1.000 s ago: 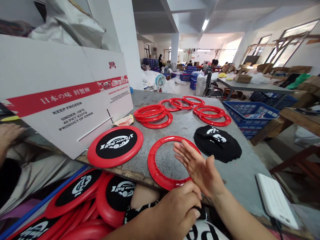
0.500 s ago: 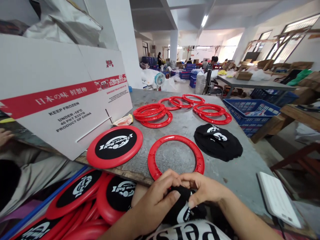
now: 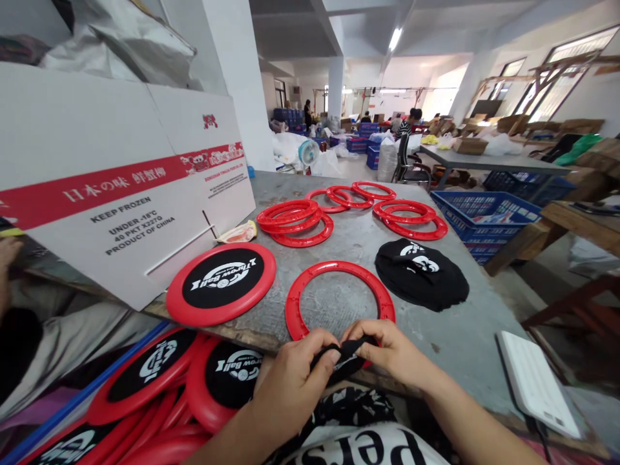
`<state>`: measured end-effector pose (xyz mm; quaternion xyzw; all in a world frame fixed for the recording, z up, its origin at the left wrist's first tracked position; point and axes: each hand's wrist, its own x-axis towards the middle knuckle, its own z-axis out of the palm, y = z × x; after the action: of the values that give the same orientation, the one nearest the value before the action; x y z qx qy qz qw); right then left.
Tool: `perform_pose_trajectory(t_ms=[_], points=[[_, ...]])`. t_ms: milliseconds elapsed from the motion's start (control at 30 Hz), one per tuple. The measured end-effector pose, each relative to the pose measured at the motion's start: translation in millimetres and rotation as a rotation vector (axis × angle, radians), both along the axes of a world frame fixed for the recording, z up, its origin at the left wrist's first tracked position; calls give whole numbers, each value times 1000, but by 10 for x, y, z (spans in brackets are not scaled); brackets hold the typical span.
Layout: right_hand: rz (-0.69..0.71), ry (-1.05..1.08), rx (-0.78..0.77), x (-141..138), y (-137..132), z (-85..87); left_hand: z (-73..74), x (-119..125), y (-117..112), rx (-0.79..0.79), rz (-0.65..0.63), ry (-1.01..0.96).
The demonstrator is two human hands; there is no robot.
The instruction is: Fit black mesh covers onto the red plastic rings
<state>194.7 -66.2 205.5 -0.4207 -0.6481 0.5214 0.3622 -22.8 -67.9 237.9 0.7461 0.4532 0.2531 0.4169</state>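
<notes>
A piece of black printed fabric [image 3: 349,360] is bunched between my two hands at the near table edge. My left hand [image 3: 303,371] pinches its left side with thumb and fingers. On the other side my right hand [image 3: 387,349] is closed on the fabric too. Just beyond, a bare red plastic ring [image 3: 293,303] lies flat, its near rim partly hidden by my hands. Right of the ring is a pile of black fabric discs [image 3: 421,278] with white print. To the left rests an assembled red disc [image 3: 223,284] with a black "Throw Ball" centre.
Several loose red rings [image 3: 295,223] lie farther back on the grey table [image 3: 349,242]. A white carton [image 3: 121,174] stands left, beside another person's hand [image 3: 7,258]. More assembled discs [image 3: 150,374] fill a bin below. A white power bank [image 3: 537,381] sits at the right edge.
Both hands have lifted slightly and moved closer to the ring. The fabric has risen off my lap with them and now shows as a folded strip.
</notes>
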Motion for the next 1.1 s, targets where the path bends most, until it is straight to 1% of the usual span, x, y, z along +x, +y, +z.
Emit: perform_pose_trajectory(t_ms=[67,200,300,400,467,533,600,633,667,733,800,833,900,967,1100], points=[[11,5,-46,18,6,12,24,-32,4,4,2,16],[-15,124,-236,109,18,-22,16,-112,-40,-16,2,-14],[62,198,-338,192,-22,-34,20,-163,-113,-74,-9,-67],[108,256,-362,262,-86,74,72,-186,-141,-169,8,-132],[85,251,-310,289,-52,187,93,-166,-57,-211,25,-170],[34,136,-193,297,119,257,58,-108,160,-186,76,-164],[-62,-88,-30,288,443,222,-49,-14,502,-78,162,-88],[-115,-204,45,282,647,162,-124,39,701,-10,184,-13],[-167,-318,79,276,863,78,-205,91,902,61,195,84],[-246,-610,111,275,1280,-117,-357,181,1267,146,130,411],[-253,-706,115,294,1613,-288,-459,245,1540,229,77,640],[-242,-728,114,311,1736,-348,-485,272,1643,270,59,686],[-220,-740,110,353,1905,-412,-499,333,1807,333,37,660],[-215,-748,113,398,1998,-422,-493,418,1951,353,6,588],[-187,-692,121,463,2067,-403,-536,646,2236,312,-98,441]])
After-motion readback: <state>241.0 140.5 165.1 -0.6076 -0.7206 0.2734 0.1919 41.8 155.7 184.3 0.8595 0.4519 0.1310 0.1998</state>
